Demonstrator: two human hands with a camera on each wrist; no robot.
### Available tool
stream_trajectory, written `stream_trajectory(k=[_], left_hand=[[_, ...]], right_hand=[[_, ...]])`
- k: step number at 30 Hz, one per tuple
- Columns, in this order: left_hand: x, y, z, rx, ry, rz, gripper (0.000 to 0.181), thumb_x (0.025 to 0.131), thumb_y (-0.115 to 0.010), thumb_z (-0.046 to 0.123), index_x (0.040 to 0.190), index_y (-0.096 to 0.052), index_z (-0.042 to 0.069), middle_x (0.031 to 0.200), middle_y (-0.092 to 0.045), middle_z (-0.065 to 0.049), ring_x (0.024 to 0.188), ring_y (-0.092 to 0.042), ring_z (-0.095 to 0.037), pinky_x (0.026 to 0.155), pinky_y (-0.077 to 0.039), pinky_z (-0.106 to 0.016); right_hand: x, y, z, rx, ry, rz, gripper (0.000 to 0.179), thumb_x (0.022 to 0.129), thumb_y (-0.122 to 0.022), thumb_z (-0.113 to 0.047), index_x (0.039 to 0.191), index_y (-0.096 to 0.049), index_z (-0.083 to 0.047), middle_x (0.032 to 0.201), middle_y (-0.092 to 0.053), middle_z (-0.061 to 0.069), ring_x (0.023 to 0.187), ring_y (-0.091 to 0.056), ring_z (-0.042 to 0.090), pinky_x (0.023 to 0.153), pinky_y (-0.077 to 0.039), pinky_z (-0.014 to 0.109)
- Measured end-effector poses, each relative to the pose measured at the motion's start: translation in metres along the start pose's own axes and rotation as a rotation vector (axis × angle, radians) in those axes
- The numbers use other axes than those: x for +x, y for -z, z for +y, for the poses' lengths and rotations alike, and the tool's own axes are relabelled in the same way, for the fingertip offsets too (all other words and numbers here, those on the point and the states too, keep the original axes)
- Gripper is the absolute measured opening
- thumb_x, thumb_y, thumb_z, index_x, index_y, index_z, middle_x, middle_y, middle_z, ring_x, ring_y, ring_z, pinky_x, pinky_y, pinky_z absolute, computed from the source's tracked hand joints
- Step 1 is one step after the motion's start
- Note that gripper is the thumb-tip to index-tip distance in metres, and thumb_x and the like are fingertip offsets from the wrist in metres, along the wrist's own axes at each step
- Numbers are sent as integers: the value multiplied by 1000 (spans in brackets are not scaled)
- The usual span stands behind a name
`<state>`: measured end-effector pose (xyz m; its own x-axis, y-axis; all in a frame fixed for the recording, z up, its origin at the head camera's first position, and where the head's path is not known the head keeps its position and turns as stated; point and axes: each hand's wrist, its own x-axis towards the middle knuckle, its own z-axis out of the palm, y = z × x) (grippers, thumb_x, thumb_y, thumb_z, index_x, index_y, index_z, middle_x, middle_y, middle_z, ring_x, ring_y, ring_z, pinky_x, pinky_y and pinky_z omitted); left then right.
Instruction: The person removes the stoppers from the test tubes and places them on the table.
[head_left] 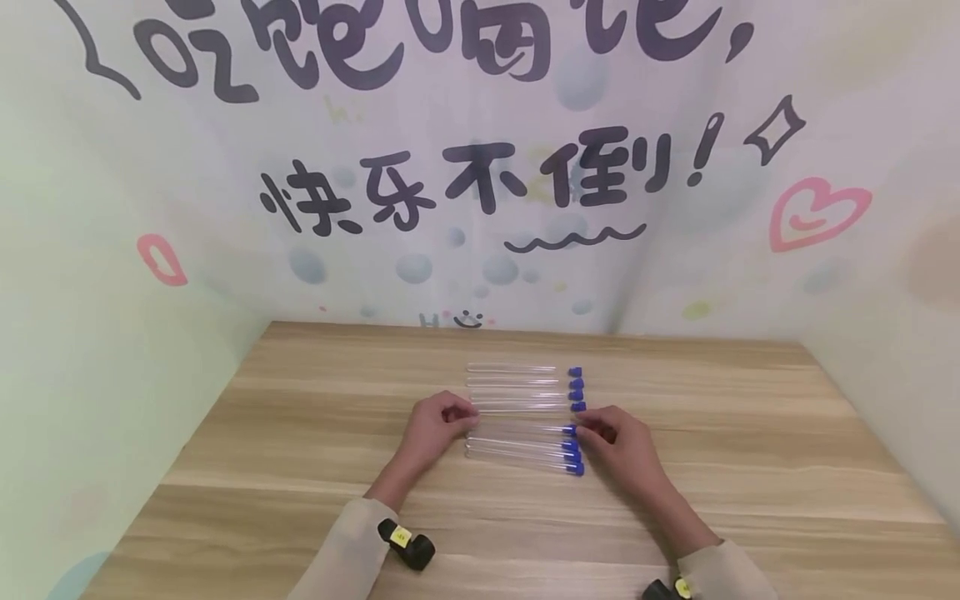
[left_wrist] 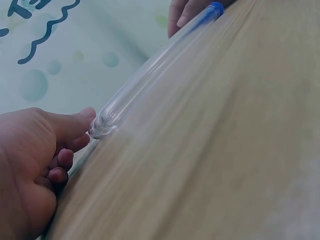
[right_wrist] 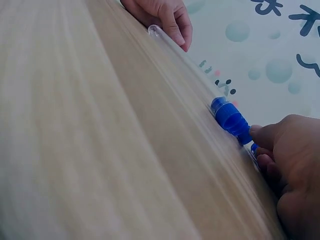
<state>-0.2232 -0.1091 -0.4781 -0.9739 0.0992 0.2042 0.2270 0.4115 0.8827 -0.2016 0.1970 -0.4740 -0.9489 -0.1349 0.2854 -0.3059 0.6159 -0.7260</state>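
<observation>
Several clear test tubes lie side by side on the table in two groups. In the nearer group, the test tubes have blue caps on their right ends. The farther test tubes have blue caps lying just off their right ends. My left hand pinches the rounded end of the farthest tube of the nearer group between thumb and fingers. At the other end, my right hand pinches its blue cap. In the right wrist view, the thumb lies against a blue cap.
The wooden table runs back to a printed cloth wall, with more pale cloth at the left and right sides. A small black camera is strapped on the left sleeve, and another sits at the right wrist.
</observation>
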Motion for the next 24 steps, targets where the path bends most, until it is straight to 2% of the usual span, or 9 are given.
stream_trajectory(k=[8,14,20,24], left_hand=[[0,1,1,-13,-10,-28,11,79,-79,12,89,-73,13,73,-59,3,66,-50,-13,57,-42,-24],[1,2,2,-2,-38,-57,14,78,-79,9,91,-74,11,77,-62,4,69,-52,-13,60,-44,-24],[0,1,2,43,-47,-74,15,78,-79,8,92,-74,9,79,-62,2,69,-52,-13,61,-44,-24],[0,1,4,55,-47,-72,15,78,-79,9,92,-74,9,80,-62,2,69,-51,-13,61,-44,-25]], right_hand=[[3,0,3,-62,31,-20,19,84,-74,-9,103,-73,-13,86,-62,-6,71,-53,12,61,-45,25],[3,-2,4,-44,66,-8,22,81,-75,-4,101,-72,-12,82,-59,-7,69,-52,11,59,-44,24],[2,-2,2,-35,56,-18,20,82,-74,-3,100,-71,-11,82,-60,-5,70,-52,12,60,-44,24],[2,-2,3,-35,47,-24,19,84,-72,-4,102,-70,-11,87,-62,-4,76,-55,12,65,-47,25]])
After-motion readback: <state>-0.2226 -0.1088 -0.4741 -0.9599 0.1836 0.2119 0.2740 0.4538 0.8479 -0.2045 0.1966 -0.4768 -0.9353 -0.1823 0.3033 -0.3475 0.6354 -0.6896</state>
